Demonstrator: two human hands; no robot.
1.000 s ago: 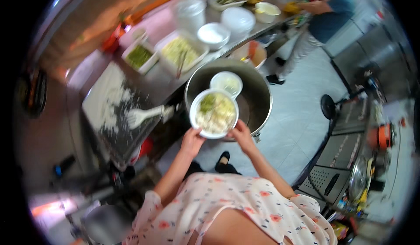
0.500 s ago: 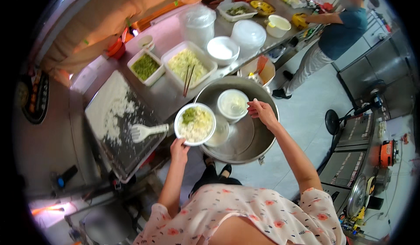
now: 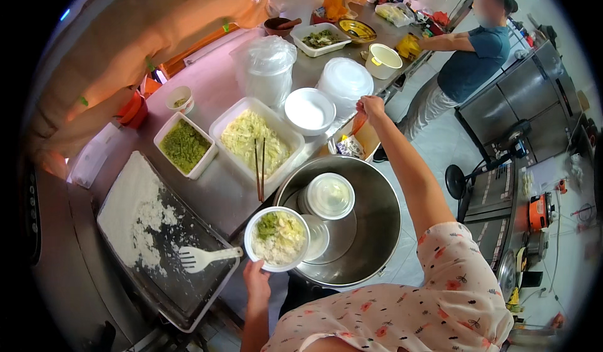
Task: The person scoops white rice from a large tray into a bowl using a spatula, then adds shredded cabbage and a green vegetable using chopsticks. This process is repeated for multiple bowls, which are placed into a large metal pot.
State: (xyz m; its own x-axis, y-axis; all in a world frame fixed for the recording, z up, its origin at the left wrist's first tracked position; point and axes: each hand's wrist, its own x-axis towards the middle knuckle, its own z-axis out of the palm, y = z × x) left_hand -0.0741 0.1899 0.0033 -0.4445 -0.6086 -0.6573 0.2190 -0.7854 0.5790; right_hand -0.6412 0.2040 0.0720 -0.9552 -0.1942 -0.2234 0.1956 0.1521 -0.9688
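My left hand [image 3: 257,278] grips the lower rim of a white bowl [image 3: 276,239] filled with white rice, shredded pale vegetable and chopped greens. The bowl is held level by the left wall of a large steel pot [image 3: 383,226]. Lidded bowls [image 3: 329,196] stand inside that pot, one higher than the other. My right hand [image 3: 372,106] is stretched far out, its fingers curled together at the right edge of a stack of clear plastic lids [image 3: 345,82]. Whatever its fingertips pinch is too small to make out.
A tray of rice [image 3: 135,207] with a white slotted spatula [image 3: 204,259] lies left. Tubs of greens [image 3: 184,146] and shredded vegetable [image 3: 254,138], chopsticks [image 3: 259,170] and white bowls [image 3: 310,110] cover the counter. A bin [image 3: 358,141] stands beside it. A person [image 3: 474,56] works far right.
My right hand has moved from above the lidded bowl in the pot to the lid stack farther away. My left hand keeps the filled bowl. The view has shifted.
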